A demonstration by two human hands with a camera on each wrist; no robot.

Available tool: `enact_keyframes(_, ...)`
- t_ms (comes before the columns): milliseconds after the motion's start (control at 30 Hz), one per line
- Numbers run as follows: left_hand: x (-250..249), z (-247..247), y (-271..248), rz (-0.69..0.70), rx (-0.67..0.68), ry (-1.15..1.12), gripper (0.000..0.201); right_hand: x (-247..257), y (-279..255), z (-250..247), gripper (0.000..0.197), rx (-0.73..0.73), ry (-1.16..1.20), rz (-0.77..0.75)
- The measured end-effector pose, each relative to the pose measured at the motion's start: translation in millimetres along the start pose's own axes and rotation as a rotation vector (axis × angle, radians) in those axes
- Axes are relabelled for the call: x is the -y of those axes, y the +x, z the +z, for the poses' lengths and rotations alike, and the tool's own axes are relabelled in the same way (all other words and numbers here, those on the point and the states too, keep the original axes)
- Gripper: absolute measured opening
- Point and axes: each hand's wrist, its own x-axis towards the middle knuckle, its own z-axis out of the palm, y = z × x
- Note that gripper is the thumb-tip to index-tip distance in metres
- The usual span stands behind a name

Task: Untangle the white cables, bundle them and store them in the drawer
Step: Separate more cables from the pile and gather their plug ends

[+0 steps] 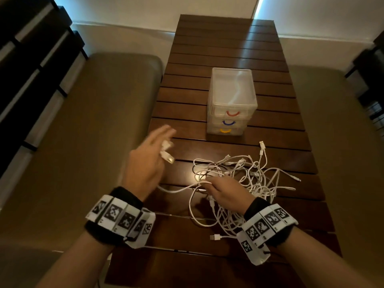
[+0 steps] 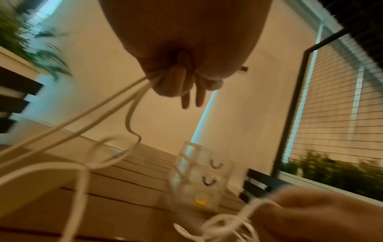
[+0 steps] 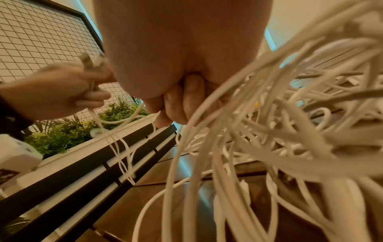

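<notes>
1. Head view: the left hand (image 1: pixel 145 163) is raised above the slatted surface (image 1: pixel 207 113), blurred, its fingers clamped on a few white cable plugs (image 1: pixel 166 152) while the longer fingers reach forward. The right hand (image 1: pixel 226 194) lies low, palm down, pinching a strand at the near edge of the tangled white cables (image 1: pixel 249 175), which spread beyond and to the right of it. The clear drawer unit (image 1: pixel 230 100) stands ahead of both hands, all drawers closed.
2. Left wrist view: from beneath, curled fingers (image 2: pixel 176 81) grip strands trailing down-left, a detail the head view hides.
3. Right wrist view: curled fingers (image 3: pixel 186 98) close on cables, the tangle (image 3: pixel 279 131) hanging just right of the hand.
</notes>
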Motion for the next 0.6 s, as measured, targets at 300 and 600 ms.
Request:
enact_keyframes(300, -34.1, 57.3, -22.2, 0.030, 0.553, 0.414, 0.023, 11.8, 4.9, -5.9, 0.024, 0.046, 0.033, 0.071)
enact_keyframes(600, -8.5, -5.0, 6.3, -0.114, 0.185, -0.220, 0.032, 9.6, 1.4, -11.3, 0.040, -0.147, 0.233, 0.018)
